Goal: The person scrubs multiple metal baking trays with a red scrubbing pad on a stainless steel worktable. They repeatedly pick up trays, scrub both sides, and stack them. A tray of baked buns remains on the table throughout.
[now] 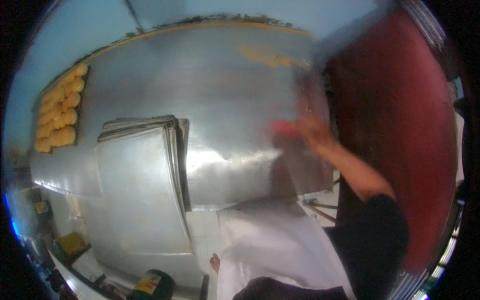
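Note:
My right hand (315, 132) reaches over the right part of the metal table (225, 95), closed round a small red object (284, 128). Motion smears both, so the object's exact kind does not show; it is at or just above the tabletop. My left hand (215, 262) hangs low beside my white apron (270, 235), far from the tabletop. Only a small part of it shows, with the fingers loosely apart and nothing visible in them.
A stack of flat metal baking trays (140, 185) overhangs the table's front edge. Baked buns (57, 110) fill a tray at the far left. Yellowish residue (267, 56) marks the back right. A dark red surface (395, 125) stands at right; a dark green bucket (152, 285) sits below.

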A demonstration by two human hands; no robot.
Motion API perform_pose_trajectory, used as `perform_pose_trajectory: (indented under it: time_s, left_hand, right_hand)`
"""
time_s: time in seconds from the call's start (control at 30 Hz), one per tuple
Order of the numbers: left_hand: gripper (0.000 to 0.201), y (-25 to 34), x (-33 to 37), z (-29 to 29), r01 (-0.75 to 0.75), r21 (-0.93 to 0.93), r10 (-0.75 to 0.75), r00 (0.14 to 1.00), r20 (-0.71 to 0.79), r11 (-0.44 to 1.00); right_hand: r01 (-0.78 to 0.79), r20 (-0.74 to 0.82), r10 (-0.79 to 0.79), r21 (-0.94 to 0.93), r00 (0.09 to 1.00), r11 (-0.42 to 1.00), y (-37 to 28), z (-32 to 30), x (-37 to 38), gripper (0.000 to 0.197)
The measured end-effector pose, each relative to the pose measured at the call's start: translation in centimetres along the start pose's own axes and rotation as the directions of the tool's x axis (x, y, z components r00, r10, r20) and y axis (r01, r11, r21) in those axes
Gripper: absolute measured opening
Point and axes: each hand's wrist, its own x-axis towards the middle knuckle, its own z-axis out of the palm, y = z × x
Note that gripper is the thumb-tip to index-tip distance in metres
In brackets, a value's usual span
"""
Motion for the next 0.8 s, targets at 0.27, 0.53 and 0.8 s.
perform_pose_trajectory:
  time_s: [0.27, 0.53, 0.8]
  left_hand:
    - [0.071, 6.5, -0.7, -1.9, 0.104, -0.019, -0.105, 0.99, -0.09, 0.994]
    - [0.073, 5.8, -3.9, -3.2, 0.05, -0.09, -0.068, 0.977, -0.203, 0.995]
    - [0.07, 0.6, -2.3, -0.2, 0.062, 0.088, -0.058, 0.997, -0.043, 0.994]
  right_hand:
    - [0.142, 0.239, -0.122, -0.068, 0.963, 0.988, 1.6, 9.3, -17.9, 0.04]
    - [0.122, -0.121, -0.147, -0.191, 0.982, 0.974, 6.1, 4.8, 15.5, 0.026]
    - [0.1, -0.281, -0.13, -0.119, 0.951, 0.988, 4.9, -3.2, 18.9, 0.027]
